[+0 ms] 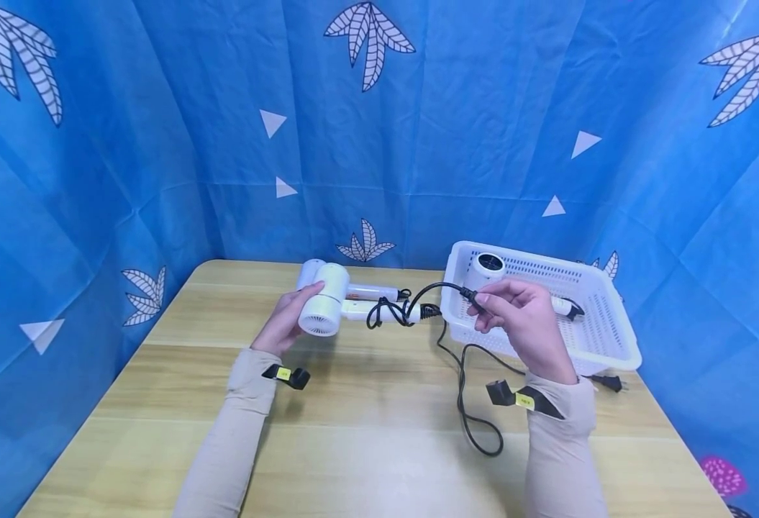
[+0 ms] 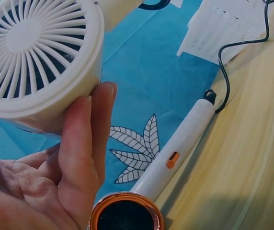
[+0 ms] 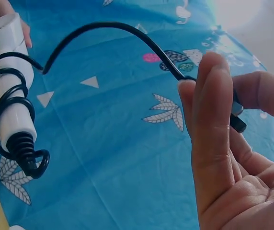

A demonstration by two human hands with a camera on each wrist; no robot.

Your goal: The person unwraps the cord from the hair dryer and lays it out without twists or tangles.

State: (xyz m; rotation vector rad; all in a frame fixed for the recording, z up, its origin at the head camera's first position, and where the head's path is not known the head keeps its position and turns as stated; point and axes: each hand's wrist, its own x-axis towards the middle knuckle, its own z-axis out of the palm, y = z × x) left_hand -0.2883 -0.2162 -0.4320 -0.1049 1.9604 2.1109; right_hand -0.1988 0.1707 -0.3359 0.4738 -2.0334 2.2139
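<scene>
My left hand (image 1: 284,319) grips a white hair dryer (image 1: 327,291) by its barrel, the slatted vent facing down toward me. Its handle (image 3: 13,115) points right, with several loops of black cord (image 3: 17,88) wound round it. From there the cord arches over to my right hand (image 1: 529,320), which pinches the plug end (image 1: 470,294) between thumb and fingers. In the right wrist view, the fingers partly hide the plug. Behind the held dryer, a second hair dryer (image 2: 177,148), with an orange switch and an orange-ringed end, lies on the table.
A white perforated basket (image 1: 619,338) stands at the back right; a white hair dryer (image 1: 486,270) with a dark round end lies in it. A loose black cord (image 1: 462,403) curls over the wooden table (image 1: 353,446), its plug (image 1: 608,383) beside the basket. Blue curtain (image 1: 379,144) surrounds the table.
</scene>
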